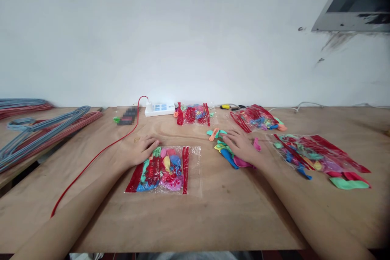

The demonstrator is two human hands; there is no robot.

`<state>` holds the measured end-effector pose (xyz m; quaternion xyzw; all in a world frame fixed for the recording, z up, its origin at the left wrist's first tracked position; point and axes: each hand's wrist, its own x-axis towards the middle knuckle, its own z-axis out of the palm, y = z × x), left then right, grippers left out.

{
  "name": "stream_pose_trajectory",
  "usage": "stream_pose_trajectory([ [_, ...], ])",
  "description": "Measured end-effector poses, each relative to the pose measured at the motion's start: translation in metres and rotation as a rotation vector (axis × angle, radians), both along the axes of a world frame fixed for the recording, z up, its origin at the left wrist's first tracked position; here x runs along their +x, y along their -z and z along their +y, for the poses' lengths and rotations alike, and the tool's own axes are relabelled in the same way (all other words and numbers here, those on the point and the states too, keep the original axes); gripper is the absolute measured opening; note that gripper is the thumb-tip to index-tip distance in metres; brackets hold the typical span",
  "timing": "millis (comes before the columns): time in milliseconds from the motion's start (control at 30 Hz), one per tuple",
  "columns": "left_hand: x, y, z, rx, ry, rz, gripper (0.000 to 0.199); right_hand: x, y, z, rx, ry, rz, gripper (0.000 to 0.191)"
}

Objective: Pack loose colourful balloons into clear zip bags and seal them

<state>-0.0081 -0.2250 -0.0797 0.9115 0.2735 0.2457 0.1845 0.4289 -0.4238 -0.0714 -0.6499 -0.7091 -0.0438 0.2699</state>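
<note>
We find the left hand (141,151) palm down at the upper left corner of the near bag (170,174), fingers loosely extended; we cannot tell whether it presses the film. The right hand (242,148) lies over the loose balloons (227,156), right of the middle of the surface (225,215), its fingers spread; we see no grip. The near bag lies flat towards the front edge.

In our judgement, a sideways sweep of the right hand could scatter the balloons, since they overlap unsecured. Slick film could let the near bag slide under a light touch. We cannot tell whether its clear right end is sealed; if not, a tug could spill it.

The right bag (323,154) lies towards the right edge with a green balloon (349,183) beside it, so stock could mix. Two rear bags (195,114) (256,118) and a power strip (160,109) line the back edge. A red cord (100,152) reaches the left forearm and could snag. Hangers (71,118) crowd the left edge.
</note>
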Motion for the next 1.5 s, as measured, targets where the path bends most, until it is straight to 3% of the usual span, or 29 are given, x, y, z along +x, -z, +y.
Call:
stream_pose_trajectory([
  [200, 0.001, -0.004, -0.002, -0.008, 0.007, 0.012, 0.058, 0.002, 0.002, -0.002, -0.062, -0.012, -0.116, 0.052],
  [433, 0.0, -0.009, -0.006, -0.011, -0.002, 0.04, 0.059, -0.005, -0.007, -0.007, 0.021, -0.002, -0.11, 0.048],
  [767, -0.001, -0.002, -0.002, -0.011, 0.002, 0.022, 0.058, -0.005, 0.0, -0.003, -0.139, -0.008, -0.157, 0.053],
  [1067, -0.003, 0.01, 0.007, 0.01, 0.002, 0.0, 0.054, -0.006, -0.005, -0.003, -0.062, 0.027, -0.145, 0.054],
  [1267, -0.002, 0.004, 0.004, 0.007, -0.001, 0.007, 0.057, -0.008, -0.012, -0.006, 0.053, 0.07, -0.046, 0.055],
  [1500, -0.001, 0.0, 0.0, -0.004, -0.013, 0.009, 0.056, -0.003, 0.003, -0.003, -0.087, -0.004, -0.109, 0.054],
])
